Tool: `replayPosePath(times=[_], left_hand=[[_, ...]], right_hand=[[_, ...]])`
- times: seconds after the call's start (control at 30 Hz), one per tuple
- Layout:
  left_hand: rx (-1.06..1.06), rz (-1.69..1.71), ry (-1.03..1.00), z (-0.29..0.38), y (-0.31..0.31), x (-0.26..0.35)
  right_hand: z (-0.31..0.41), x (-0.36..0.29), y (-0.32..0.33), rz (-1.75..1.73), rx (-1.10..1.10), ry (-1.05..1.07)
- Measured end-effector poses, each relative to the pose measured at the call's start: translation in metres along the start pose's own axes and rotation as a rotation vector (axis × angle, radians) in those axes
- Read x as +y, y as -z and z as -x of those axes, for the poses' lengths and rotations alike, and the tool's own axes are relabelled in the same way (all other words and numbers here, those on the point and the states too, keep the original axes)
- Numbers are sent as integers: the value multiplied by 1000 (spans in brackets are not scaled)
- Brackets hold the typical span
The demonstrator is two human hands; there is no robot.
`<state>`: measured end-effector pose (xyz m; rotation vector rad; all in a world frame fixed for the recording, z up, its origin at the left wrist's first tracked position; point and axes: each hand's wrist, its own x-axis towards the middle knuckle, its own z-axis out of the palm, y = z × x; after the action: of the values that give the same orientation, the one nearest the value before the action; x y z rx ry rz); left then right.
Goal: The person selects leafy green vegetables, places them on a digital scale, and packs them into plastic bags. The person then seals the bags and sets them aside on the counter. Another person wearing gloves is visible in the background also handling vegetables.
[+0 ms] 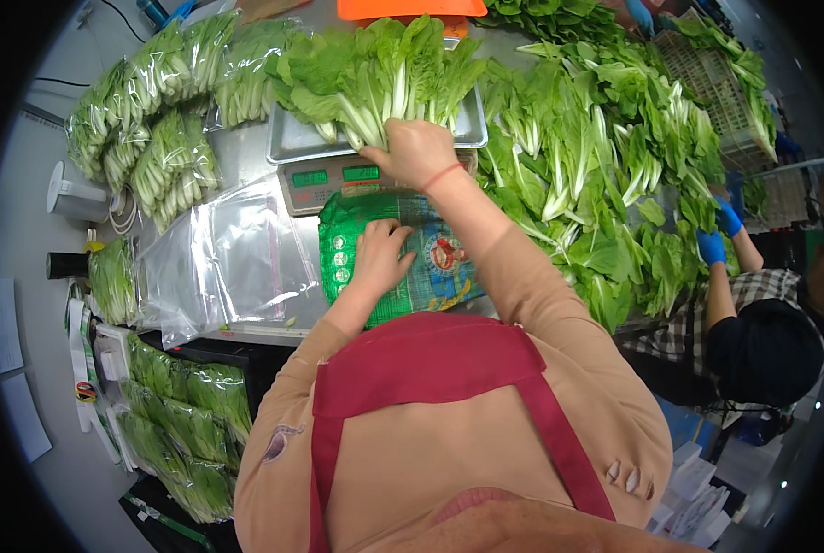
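Before me a digital scale [308, 199] carries a shallow metal tray [284, 142]. Long leafy greens with white stems [384, 69] lie across the tray, leaves pointing away from me. Around some stem ends on the near side, my right hand [419, 152] is closed; its fingertips are partly hidden. My left hand [384, 256] holds nothing and rests palm down, fingers a little apart, on a green printed woven sack [425, 290]. That sack lies against the front of the scale and partly covers it. Left of the sack are clear plastic bags [225, 256], spread flat.
Bagged greens [156, 90] are piled at the back left, and more bagged greens [184, 422] fill a crate below. Loose greens [577, 152] cover the table's right side. A co-worker's blue-gloved hands [719, 235] touch them. An orange plastic container [412, 8] stands behind the scale.
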<state>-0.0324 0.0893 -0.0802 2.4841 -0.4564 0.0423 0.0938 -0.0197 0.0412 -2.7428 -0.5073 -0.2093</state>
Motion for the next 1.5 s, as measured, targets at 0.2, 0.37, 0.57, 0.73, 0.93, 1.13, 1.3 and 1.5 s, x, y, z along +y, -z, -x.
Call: replayPosePath(times=[0.2, 0.37, 0.57, 0.73, 0.93, 1.13, 1.3, 1.5], left_hand=[[38, 490, 164, -3, 26, -20], [537, 464, 185, -46, 90, -25], [349, -100, 378, -119, 135, -21], [145, -208, 502, -148, 134, -32], [566, 480, 259, -124, 118, -35], [138, 162, -184, -64, 29, 58], [-67, 408, -157, -24, 7, 59], [-172, 698, 29, -22, 14, 59]], right_hand=[[-9, 31, -11, -727, -155, -261], [21, 56, 7, -1324, 89, -284], [57, 75, 10, -1478, 389, -346], [80, 98, 7, -1409, 393, -382], [99, 100, 11, -1269, 104, -227], [104, 64, -8, -1404, 200, -464], [113, 116, -1, -1420, 351, -551], [117, 132, 14, -1376, 318, -581]])
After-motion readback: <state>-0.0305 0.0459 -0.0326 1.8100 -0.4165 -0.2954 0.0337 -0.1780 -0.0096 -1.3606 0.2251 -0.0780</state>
